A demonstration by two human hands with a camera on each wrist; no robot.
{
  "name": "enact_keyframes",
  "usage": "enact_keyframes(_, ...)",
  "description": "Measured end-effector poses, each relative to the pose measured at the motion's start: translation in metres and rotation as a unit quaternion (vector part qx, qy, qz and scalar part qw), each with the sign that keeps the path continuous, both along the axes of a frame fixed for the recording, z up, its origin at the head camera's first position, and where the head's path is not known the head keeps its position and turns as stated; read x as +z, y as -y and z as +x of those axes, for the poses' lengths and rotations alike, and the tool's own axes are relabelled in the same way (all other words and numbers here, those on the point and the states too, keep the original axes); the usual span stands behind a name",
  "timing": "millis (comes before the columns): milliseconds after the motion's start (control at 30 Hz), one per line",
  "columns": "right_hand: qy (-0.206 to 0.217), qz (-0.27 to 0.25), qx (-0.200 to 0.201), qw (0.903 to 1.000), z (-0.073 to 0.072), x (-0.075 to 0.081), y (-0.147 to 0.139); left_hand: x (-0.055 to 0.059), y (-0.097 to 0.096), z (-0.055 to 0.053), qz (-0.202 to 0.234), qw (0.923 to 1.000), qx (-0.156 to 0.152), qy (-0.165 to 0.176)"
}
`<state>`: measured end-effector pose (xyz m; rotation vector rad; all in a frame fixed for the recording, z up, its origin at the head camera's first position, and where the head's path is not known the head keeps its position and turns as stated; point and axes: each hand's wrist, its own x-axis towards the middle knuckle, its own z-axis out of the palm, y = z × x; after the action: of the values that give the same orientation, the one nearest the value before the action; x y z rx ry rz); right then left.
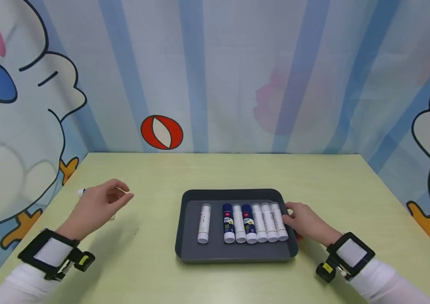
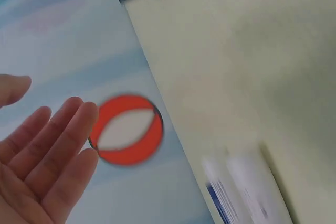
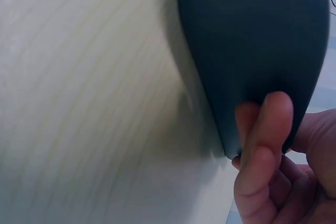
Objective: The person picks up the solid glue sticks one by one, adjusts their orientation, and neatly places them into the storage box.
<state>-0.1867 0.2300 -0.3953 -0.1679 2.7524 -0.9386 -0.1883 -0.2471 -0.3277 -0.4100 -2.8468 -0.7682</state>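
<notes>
My left hand [image 1: 97, 209] hovers over the left side of the table, fingers loosely bent with nothing in them. Partly hidden behind it, a white tube [image 1: 81, 192] pokes out; the left wrist view shows white tubes [image 2: 257, 192] lying on the table, one with a barcode. My right hand [image 1: 307, 221] grips the right rim of a dark grey tray [image 1: 233, 254], thumb at the rim and fingers against the outer wall [image 3: 247, 61]. In the tray, white glue sticks [image 1: 259, 223] and two blue glue sticks [image 1: 228, 223] lie in a row. One white stick [image 1: 204, 223] lies apart at the left.
The pale yellow-green table [image 1: 142, 278] meets a cartoon-printed curtain [image 1: 222, 76] at the back and both sides. A small pale object [image 1: 113, 217] shows just under the left hand.
</notes>
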Motion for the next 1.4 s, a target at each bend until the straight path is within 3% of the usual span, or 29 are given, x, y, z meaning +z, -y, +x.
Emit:
enact_keyframes(133, 0.001, 0.001, 0.001, 1.0, 0.0, 0.0, -0.001, -0.004, 0.037, -0.001, -0.056, 0.9982, 0.015, -0.015)
enact_keyframes(267, 0.002, 0.002, 0.0, 1.0, -0.001, 0.0, -0.002, -0.01, 0.062, -0.003, -0.088, 0.996, 0.011, 0.007)
enact_keyframes(433, 0.001, 0.002, 0.001, 1.0, -0.001, -0.001, -0.002, -0.022, 0.079, -0.007, -0.115, 0.9921, 0.002, 0.05)
enact_keyframes(633, -0.001, 0.0, 0.0, 1.0, -0.001, -0.002, -0.001, -0.038, 0.088, -0.013, -0.135, 0.9865, 0.001, 0.092)
enact_keyframes(967, 0.002, 0.001, -0.001, 1.0, -0.001, 0.0, 0.0, -0.058, 0.091, -0.025, -0.188, 0.9789, -0.023, 0.076)
enact_keyframes(1167, 0.006, 0.003, -0.005, 1.0, -0.001, 0.001, 0.0, -0.06, 0.089, -0.028, -0.194, 0.977, -0.028, 0.085)
enact_keyframes(1400, 0.008, 0.009, -0.008, 0.9999, -0.001, 0.001, 0.0, -0.062, 0.089, -0.027, -0.201, 0.9772, -0.025, 0.065)
